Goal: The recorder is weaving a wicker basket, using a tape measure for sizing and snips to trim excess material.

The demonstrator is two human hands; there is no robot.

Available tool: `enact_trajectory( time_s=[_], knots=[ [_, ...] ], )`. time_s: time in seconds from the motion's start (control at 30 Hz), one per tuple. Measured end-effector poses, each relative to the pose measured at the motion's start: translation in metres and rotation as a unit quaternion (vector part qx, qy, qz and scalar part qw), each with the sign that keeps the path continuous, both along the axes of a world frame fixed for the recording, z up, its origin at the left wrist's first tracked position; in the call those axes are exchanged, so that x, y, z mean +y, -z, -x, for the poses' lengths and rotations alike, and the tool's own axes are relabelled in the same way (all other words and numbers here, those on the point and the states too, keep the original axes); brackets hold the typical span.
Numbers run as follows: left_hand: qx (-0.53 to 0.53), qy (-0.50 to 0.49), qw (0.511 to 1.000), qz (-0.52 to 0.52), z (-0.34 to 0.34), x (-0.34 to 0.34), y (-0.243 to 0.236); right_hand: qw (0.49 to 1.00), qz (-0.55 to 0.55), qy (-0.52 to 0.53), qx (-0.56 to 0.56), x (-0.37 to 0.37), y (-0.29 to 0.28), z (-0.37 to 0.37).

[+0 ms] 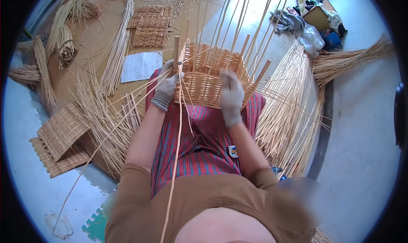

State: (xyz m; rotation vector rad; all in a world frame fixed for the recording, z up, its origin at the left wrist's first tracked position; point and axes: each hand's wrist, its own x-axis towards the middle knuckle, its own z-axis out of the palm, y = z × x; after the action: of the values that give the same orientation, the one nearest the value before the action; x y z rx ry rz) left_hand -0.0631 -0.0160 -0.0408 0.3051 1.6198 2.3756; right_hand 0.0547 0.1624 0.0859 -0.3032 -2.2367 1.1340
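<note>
Spreading widest in my view is a fan of pale canes (282,102) on the floor at the right. Next comes the striped cloth (199,164) over the lap, and on it, toward the knees, sits the rectangular wicker basket (199,88) with its open top up. From here I judge its sides well raised: the near and far walls show close, even weaving. What is left, as I read it, is the upper part, since the corner posts stick up above the weave, no finished rim shows, and loose ends jut out at both sides.

Of the two gloved hands, I see the left (166,83) closed on the front left corner post (176,51). The right (231,96) lies against the near wall, too blurred for me to tell whether it grips anything. Thinnest are the bare upright stakes (242,13) and one long weaving strand (175,158) trailing from the left hand's corner toward the body.
</note>
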Motion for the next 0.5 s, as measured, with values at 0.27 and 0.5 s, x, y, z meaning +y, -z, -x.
enact_trajectory(
  time_s=[0.27,0.5],
  knots=[
    [0.093,-0.276,0.925,0.243,-0.078,0.016,-0.022,0.950,-0.133,-0.038,-0.279,-0.028,0.029,0.057],
    [0.282,-0.140,0.899,0.304,-0.092,0.039,-0.060,0.986,-0.057,-0.109,-0.117,-0.013,0.006,0.019]
  ],
)
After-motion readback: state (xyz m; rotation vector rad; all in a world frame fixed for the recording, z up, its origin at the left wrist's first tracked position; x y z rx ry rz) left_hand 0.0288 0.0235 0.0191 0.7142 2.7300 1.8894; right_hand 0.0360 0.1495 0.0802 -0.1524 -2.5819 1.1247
